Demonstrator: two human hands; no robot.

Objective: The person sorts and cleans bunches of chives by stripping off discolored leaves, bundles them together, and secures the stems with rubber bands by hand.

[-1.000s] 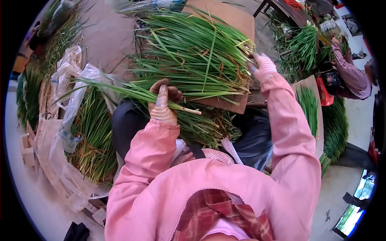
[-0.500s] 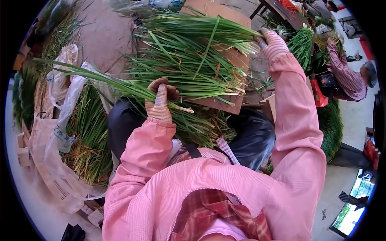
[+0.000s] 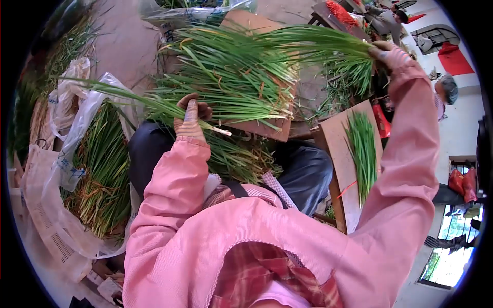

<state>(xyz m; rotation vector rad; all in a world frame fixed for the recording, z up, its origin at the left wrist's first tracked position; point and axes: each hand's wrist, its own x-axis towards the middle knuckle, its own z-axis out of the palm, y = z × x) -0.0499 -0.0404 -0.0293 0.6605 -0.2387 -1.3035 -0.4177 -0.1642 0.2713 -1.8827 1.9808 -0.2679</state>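
My right hand (image 3: 389, 54), in a striped glove with dark fingertips, grips the pale root ends of a bunch of garlic chives (image 3: 318, 38). The leaves trail left from it, over the pile. Lower and to the left, my left hand (image 3: 193, 115) is closed around a thinner bunch of garlic chives (image 3: 141, 100), its white ends poking out on the right and its leaf tips reaching far left. Between the hands, a heap of garlic chives (image 3: 231, 77) lies on a brown board (image 3: 280, 128), with several dry orange-brown leaves among the stems.
To the left, a plastic-lined crate (image 3: 56, 226) holds more chives (image 3: 102, 169). At right, a small wooden table (image 3: 336, 133) carries a chive bundle (image 3: 362, 154) and a red tie (image 3: 347, 189). More greens lie on my lap. Other people sit at the upper right.
My right hand has moved right, carrying its bunch away from the heap. The view has shifted, bringing the small table into sight. My left hand keeps its bunch.
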